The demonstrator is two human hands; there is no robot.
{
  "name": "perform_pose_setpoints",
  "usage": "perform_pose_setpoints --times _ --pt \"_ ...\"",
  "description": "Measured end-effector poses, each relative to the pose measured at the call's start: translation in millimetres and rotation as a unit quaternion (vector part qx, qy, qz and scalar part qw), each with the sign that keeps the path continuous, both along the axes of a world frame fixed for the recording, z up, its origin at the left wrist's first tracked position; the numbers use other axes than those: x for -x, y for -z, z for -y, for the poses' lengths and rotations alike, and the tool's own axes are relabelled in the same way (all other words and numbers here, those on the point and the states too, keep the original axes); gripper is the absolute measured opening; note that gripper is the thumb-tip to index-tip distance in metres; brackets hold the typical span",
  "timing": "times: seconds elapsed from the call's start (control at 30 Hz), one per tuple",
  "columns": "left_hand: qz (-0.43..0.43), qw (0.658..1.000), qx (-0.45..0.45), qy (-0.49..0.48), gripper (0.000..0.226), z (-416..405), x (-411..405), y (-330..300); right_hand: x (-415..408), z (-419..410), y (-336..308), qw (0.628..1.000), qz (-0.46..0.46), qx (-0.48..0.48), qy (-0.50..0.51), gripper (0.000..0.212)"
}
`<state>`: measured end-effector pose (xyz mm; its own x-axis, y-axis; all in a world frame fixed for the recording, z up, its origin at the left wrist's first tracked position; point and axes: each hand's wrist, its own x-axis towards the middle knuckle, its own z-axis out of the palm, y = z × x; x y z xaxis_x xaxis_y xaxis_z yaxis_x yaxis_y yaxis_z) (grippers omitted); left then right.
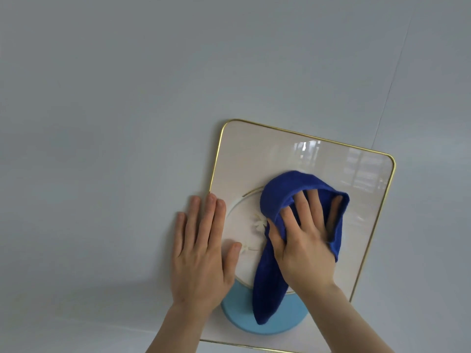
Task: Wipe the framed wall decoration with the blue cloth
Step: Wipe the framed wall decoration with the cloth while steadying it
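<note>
The framed wall decoration (257, 154) hangs on the wall: a glossy cream panel with rounded corners, a thin gold rim, a pale circle in the middle and a light blue disc at the bottom. My right hand (303, 240) presses the dark blue cloth (285, 189) flat against the centre of the panel, fingers tucked into its folds; a tail of cloth hangs down over the blue disc. My left hand (201, 253) lies flat with fingers together across the frame's left edge, partly on the wall, thumb on the panel.
A plain pale grey wall (127, 98) surrounds the frame on all sides. A thin seam (390, 87) runs diagonally down the wall towards the frame's upper right corner. Window reflections show in the panel's upper right.
</note>
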<state>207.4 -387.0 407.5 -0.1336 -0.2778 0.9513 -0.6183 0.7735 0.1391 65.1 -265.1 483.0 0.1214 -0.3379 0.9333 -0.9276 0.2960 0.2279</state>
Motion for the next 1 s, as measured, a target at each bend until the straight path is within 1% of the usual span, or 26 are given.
perform_pose_setpoints --times 0.17,0.33,0.47,0.6,0.7,0.8,0.87,0.9,1.0 --pt "0.012 1.0 -0.006 -0.001 0.073 -3 -2 -1 20 -34 35 0.999 0.002 0.006 0.053 0.025" --pt "0.025 1.0 -0.017 0.001 0.076 -8 -6 -3 28 -63 65 0.996 0.026 -0.015 0.088 0.03" --pt "0.024 0.999 -0.045 0.02 0.074 -20 -12 -8 24 -78 63 0.993 0.045 -0.039 0.1 0.038" --pt "0.023 0.996 -0.079 0.047 0.069 -37 -25 -13 15 -94 64 0.989 0.089 -0.056 0.101 0.036" --pt "0.025 0.993 -0.093 0.06 0.068 -49 -37 -10 12 -113 71 0.978 0.131 -0.099 0.13 0.039" --pt "0.02 0.992 -0.104 0.067 0.064 -61 -47 1 7 -129 75 0.959 0.183 -0.146 0.159 0.033" --pt "0.02 0.992 -0.103 0.076 0.062 -71 -51 10 3 -138 77 0.936 0.225 -0.186 0.194 0.019" --pt "0.022 0.991 -0.1 0.083 0.061 -77 -52 14 2 -142 78 0.92 0.249 -0.219 0.211 0.013" --pt "0.024 0.988 -0.108 0.111 0.058 -96 -55 23 -6 -155 83 0.861 0.328 -0.31 0.235 0.012"
